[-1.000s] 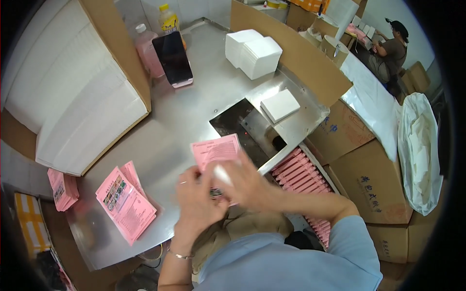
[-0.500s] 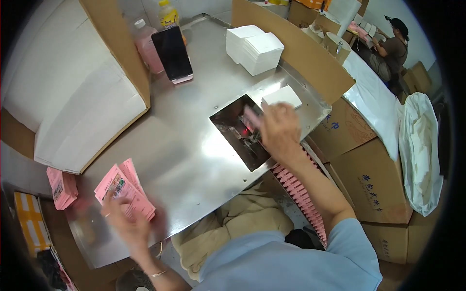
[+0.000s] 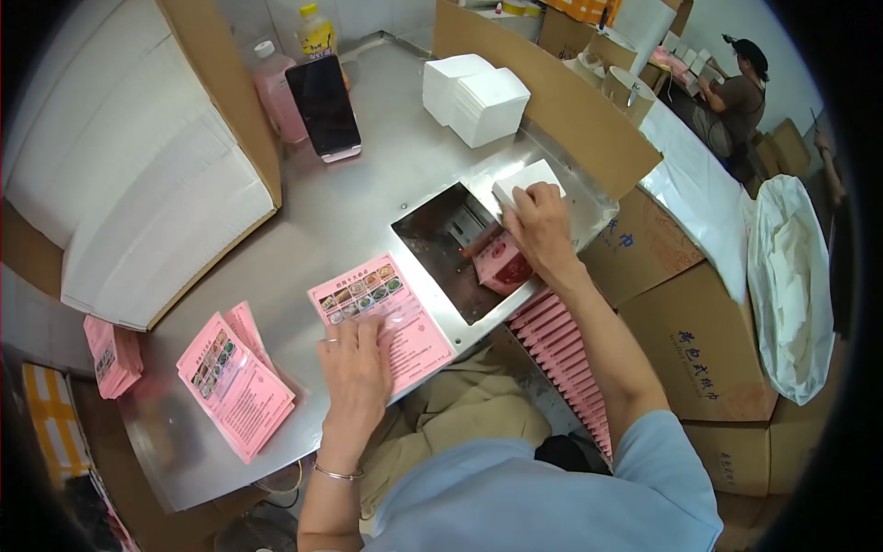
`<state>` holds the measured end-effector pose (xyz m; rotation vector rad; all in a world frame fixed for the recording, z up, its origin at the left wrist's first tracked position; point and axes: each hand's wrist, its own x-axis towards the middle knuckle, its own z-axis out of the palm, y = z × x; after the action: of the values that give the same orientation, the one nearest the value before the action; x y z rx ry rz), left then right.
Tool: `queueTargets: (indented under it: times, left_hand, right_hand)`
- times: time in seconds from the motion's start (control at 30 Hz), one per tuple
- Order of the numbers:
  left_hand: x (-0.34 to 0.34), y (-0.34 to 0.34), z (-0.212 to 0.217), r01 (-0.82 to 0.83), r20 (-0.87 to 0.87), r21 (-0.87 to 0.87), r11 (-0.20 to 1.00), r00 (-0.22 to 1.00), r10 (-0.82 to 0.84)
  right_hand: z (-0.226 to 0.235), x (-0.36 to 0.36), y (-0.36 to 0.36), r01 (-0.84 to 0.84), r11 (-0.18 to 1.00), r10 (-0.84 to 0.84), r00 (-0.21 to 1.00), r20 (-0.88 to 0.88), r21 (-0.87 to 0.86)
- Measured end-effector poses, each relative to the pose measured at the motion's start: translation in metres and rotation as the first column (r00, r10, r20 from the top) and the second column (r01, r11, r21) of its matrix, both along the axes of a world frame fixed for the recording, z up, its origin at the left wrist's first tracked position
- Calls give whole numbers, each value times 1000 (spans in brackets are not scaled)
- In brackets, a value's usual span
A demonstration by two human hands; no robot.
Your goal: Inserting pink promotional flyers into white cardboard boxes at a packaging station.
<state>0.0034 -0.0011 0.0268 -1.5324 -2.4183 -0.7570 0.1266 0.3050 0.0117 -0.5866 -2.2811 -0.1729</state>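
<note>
A pink printed sheet (image 3: 418, 339) with small food pictures lies near the table's front edge. My left hand (image 3: 357, 368) rests on top of it, fingers laid flat on the paper. To the left is a stack of similar pink sheets (image 3: 237, 391). My right hand (image 3: 544, 230) reaches past the table opening (image 3: 432, 225), its fingers closed at the near edge of a small white napkin stack (image 3: 529, 179). How many napkins the fingers pinch is hidden. A folded pink packet (image 3: 504, 265) sits tilted in the opening, under my right wrist.
Taller stacks of white napkins (image 3: 478, 101) stand at the back. A phone (image 3: 324, 109) leans beside two bottles (image 3: 317, 37). More pink sheets (image 3: 112, 359) lie far left. Pink packets (image 3: 566, 368) line a chute below right. Cardboard (image 3: 552, 83) borders the table; another person (image 3: 736, 97) sits beyond.
My left hand has moved right from the pink stack, and a pink sheet now lies under it. My right hand has closed at the white napkins; a pink packet now shows in the opening.
</note>
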Motion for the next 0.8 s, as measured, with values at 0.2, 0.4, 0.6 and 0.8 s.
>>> queueTargets:
  times: [0.2, 0.4, 0.6, 0.8]
  left_hand:
    - [1, -4, 1, -50, -69, 25, 998, 996, 51]
    - [13, 10, -2, 186, 89, 118, 975, 976, -197]
    - [1, -15, 8, 182, 92, -42, 983, 980, -177]
    - [16, 15, 4, -103, 5, -31, 994, 995, 103]
  right_hand:
    - [-3, 6, 12, 21, 995, -20, 1000, 18, -97]
    - [11, 5, -1, -22, 991, 8, 994, -107, -129]
    - [14, 19, -186, -794, 601, 797, 604, 2, -93]
    - [18, -59, -150, -593, 761, 644, 740, 195, -263]
